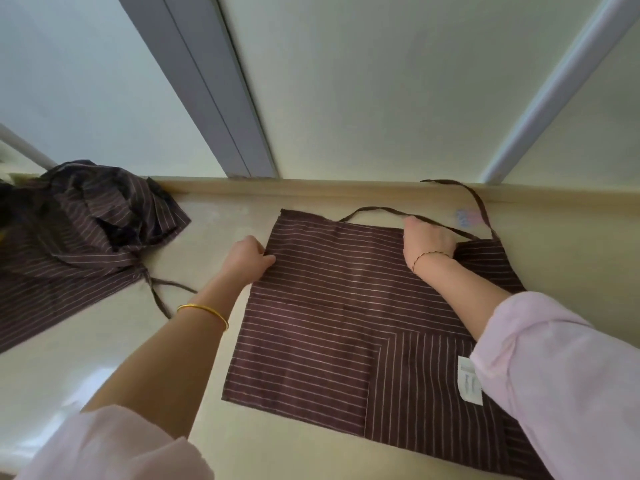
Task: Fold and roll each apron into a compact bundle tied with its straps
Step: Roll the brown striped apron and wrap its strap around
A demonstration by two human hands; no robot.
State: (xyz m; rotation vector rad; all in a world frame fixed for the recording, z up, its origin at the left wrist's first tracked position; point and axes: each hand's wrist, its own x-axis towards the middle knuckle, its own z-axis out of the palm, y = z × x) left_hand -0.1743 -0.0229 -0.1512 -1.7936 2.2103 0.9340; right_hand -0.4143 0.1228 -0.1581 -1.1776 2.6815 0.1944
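I am holding the apron's (329, 306) matt striped cloth on the smooth, glossy desk (104, 358), wearing a shiny metal bangle (204, 311).

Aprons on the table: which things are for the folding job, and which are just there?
For the job: flat apron, its strap, crumpled apron, left hand and right hand gripping the flat apron.
Just there: gold bangle, window frame, table.
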